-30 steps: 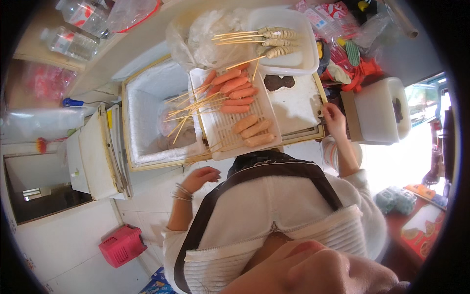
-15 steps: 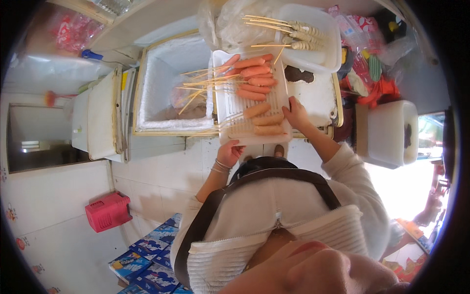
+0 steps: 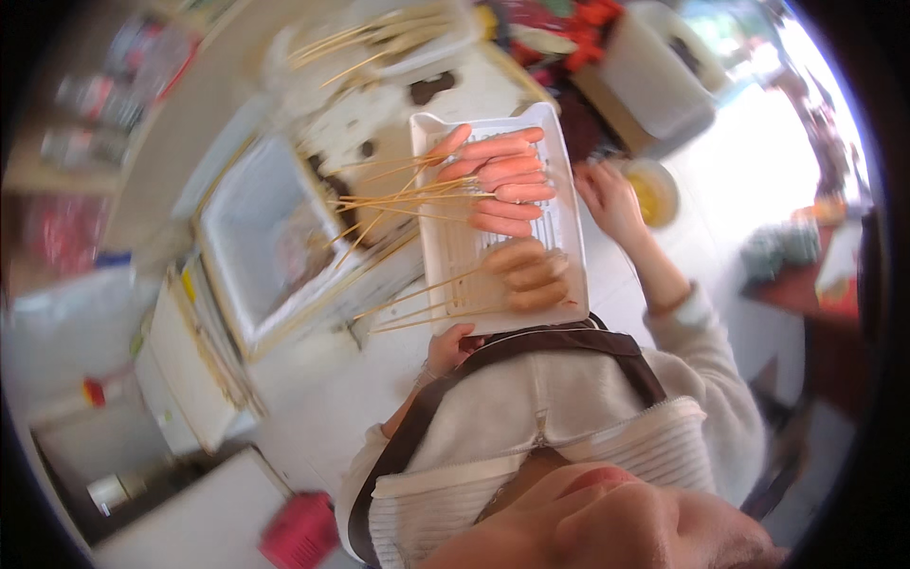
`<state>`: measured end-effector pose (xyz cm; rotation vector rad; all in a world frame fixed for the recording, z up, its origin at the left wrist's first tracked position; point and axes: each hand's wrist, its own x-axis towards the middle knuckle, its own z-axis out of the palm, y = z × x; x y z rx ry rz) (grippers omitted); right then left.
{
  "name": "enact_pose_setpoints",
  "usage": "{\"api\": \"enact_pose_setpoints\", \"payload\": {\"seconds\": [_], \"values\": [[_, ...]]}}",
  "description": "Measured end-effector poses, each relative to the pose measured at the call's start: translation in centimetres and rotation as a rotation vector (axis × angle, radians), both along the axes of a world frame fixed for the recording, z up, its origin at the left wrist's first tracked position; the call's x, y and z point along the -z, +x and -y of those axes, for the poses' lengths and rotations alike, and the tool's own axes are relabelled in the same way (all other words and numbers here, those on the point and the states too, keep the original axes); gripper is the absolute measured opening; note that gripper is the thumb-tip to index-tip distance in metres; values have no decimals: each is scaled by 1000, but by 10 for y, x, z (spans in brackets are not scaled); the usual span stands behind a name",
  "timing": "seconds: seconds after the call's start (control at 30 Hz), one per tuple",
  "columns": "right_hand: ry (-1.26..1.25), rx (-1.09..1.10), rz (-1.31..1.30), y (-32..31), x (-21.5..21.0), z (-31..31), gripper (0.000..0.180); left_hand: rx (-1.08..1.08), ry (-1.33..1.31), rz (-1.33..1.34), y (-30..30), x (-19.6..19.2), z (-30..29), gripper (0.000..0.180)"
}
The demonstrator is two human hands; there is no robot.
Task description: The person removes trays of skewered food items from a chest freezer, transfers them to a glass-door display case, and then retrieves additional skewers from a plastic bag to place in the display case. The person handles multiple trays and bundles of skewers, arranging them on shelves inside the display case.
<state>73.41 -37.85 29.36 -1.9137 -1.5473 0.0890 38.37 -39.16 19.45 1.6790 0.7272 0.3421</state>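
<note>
Both hands carried a white tray of skewered sausages at the waist.

The left hand gripped the tray's near edge from below, fingers curled under it; the right hand clasped its right edge. Pink sausages lay toward the tray's far edge, browner ones near its near right corner, sticks jutting over the left edge above the open white cooler box.

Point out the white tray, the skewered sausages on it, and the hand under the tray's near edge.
white tray (image 3: 559,237): head view, bare ribbed part near its right rim.
skewered sausages (image 3: 502,175): head view, middle of the pink pile.
left hand (image 3: 447,349): head view, back of hand at the tray's near edge.
</note>
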Motion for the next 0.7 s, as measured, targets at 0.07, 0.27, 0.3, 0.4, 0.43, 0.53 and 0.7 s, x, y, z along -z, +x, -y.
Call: {"api": "enact_pose_setpoints", "payload": {"seconds": [0.07, 0.27, 0.3, 0.4, 0.43, 0.53, 0.7], "values": [[129, -189, -5, 45, -7, -21, 14, 51, 47, -163, 25, -4, -3, 19], [-358, -395, 129, 255, 16, -23, 28, 198, -223, -450, 200, 41, 10, 28], [-413, -452, 191, 284, 20, -9, 30, 205, -338, -396, 235, 48, 10, 28], [-585, -368, 183, 370, 29, 58, 31, 159, -1069, -361, 327, 48, 33, 28], [-639, -361, 121, 392, 33, 81, 32, 92, -1217, -463, 361, 44, 43, 28], [-853, -261, 127, 502, 35, 155, 34, 162, -1193, -412, 471, 28, 83, 24], [-944, -255, -122, 663, 61, 216, 34, 266, -1203, -321, 620, 14, 111, 20]]}}
